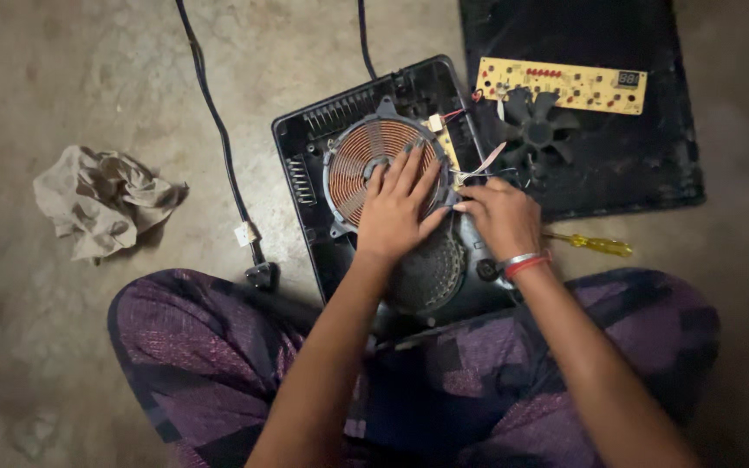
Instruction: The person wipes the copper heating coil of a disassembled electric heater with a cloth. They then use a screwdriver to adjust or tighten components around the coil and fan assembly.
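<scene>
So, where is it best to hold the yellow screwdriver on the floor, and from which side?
Probably by its yellow handle, coming from the right. The screwdriver lies flat on the floor beside the right hand, handle pointing away from it; the shaft end is hidden behind the wrist, near the black casing.

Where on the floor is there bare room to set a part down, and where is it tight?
Bare floor lies left of the black cable, around the crumpled cloth, and right of the black top panel. It is crowded at the opened cooker base, where the left hand lies on the copper coil and the right hand sits near the yellow screwdriver.
</scene>
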